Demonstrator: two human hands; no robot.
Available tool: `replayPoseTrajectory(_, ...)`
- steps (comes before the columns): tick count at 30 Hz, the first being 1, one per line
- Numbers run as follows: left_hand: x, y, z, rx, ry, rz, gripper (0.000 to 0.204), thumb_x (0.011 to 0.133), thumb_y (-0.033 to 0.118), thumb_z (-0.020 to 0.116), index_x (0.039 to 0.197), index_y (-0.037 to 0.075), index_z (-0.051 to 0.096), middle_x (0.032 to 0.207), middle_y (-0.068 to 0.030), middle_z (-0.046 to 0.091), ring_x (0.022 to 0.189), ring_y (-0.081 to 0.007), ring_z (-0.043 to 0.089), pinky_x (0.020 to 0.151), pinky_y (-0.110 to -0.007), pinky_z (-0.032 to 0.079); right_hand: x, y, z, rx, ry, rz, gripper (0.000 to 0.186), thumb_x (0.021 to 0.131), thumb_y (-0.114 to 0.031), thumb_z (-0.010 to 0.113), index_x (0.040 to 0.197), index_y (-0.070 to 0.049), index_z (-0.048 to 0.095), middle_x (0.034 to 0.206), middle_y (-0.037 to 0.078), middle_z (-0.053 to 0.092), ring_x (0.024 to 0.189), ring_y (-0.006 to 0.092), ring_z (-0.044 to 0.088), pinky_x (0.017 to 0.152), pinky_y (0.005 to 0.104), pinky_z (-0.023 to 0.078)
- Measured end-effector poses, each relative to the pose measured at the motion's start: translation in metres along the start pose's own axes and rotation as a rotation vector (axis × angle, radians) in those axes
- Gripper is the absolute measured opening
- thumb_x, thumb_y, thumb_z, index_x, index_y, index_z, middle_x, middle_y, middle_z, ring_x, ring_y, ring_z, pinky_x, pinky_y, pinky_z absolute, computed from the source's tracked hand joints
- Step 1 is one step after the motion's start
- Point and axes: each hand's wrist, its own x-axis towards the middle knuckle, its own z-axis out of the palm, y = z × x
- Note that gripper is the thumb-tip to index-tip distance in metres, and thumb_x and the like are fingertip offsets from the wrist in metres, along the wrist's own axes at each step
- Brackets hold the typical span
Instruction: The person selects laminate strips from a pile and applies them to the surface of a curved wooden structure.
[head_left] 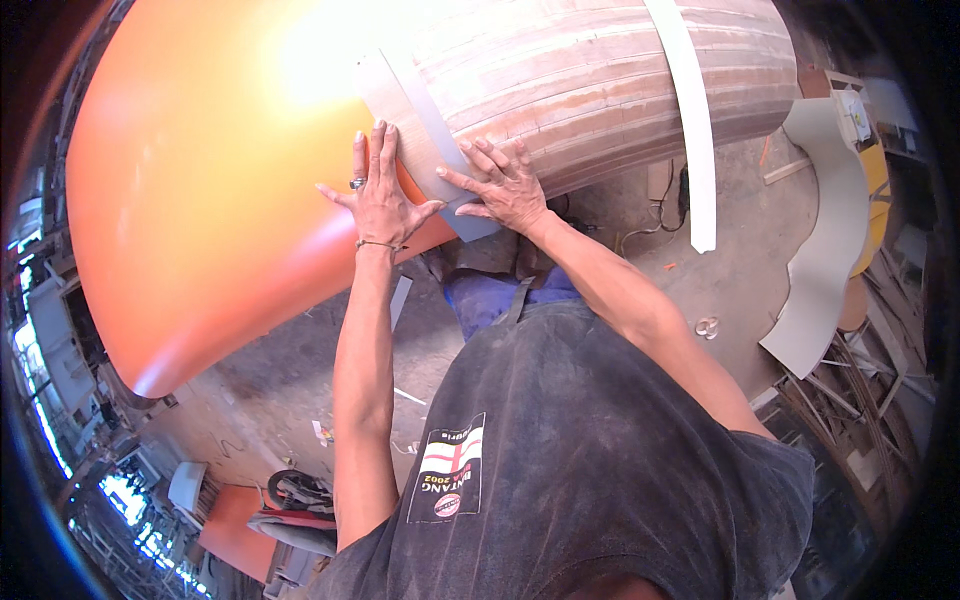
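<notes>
A large curved form carries a glossy orange sheet (200, 230) on its left part and bare brown wooden slats (590, 90) on its right. Between them runs a narrow light wood-toned band with a grey strip (425, 105) along it, its lower end hanging past the form's near edge. My left hand (383, 205), a ring on one finger, presses with spread fingers across the orange sheet's edge and the band. Just to its right, my right hand (508, 190) lies with fingers apart over the grey strip and the neighbouring slats. Neither hand holds anything.
A long white strip (693, 130) drapes over the slats at right, its end hanging down. Farther right stand a wavy grey sheet (825, 240) and a stack of frames (870, 390). A cable (640, 232) and scraps lie on the floor. A motorbike (300, 495) is at lower left.
</notes>
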Motion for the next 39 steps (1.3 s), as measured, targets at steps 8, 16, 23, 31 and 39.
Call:
replayPoseTrajectory(8,0.004,-0.006,0.0,-0.015,0.0,0.025,0.15,0.048,0.061,0.098,0.172,0.03,0.02,0.18,0.01,0.018,0.166,-0.0233,0.016,0.112,-0.093,0.006,-0.002,0.0,0.001,-0.003,-0.001,0.006,0.097,0.073,-0.088,0.056,0.162,-0.061,0.028,0.176,-0.006,0.02,0.164,0.0148,0.011,0.135,0.0588,-0.007)
replayPoseTrajectory(16,0.002,-0.006,0.001,-0.046,-0.002,0.044,0.148,0.05,0.058,0.098,0.173,0.029,0.02,0.181,0.009,0.018,0.167,-0.0247,0.015,0.112,-0.092,0.003,-0.004,0.001,0.001,-0.024,-0.024,0.002,0.096,0.074,-0.09,0.054,0.161,-0.063,0.025,0.177,-0.006,0.018,0.164,0.015,0.009,0.135,0.0598,-0.008)
replayPoseTrajectory(23,0.003,-0.009,-0.005,-0.048,-0.074,0.049,0.151,0.049,0.046,0.103,0.173,0.029,0.019,0.181,0.0088,0.016,0.167,-0.0245,0.012,0.112,-0.092,0.0,-0.003,0.0,-0.001,-0.014,-0.054,0.002,0.095,0.074,-0.089,0.056,0.161,-0.063,0.026,0.177,-0.006,0.018,0.165,0.0151,0.008,0.134,0.0603,-0.009)
replayPoseTrajectory(31,0.003,-0.011,-0.003,-0.073,-0.033,0.093,0.154,0.048,0.05,0.102,0.174,0.028,0.015,0.182,0.0095,0.012,0.168,-0.0236,0.011,0.11,-0.094,-0.001,-0.002,0.002,-0.002,-0.031,-0.031,0.001,0.098,0.073,-0.089,0.058,0.161,-0.063,0.025,0.177,-0.006,0.017,0.165,0.016,0.008,0.134,0.0605,-0.009)
replayPoseTrajectory(39,0.0,-0.014,0.004,-0.073,-0.001,0.088,0.147,0.055,0.053,0.098,0.174,0.029,0.015,0.182,0.0092,0.011,0.168,-0.0231,0.008,0.11,-0.093,-0.004,-0.003,0.0,0.002,-0.028,-0.015,-0.004,0.098,0.073,-0.089,0.058,0.161,-0.063,0.026,0.177,-0.005,0.019,0.165,0.0164,0.009,0.134,0.0611,-0.008)
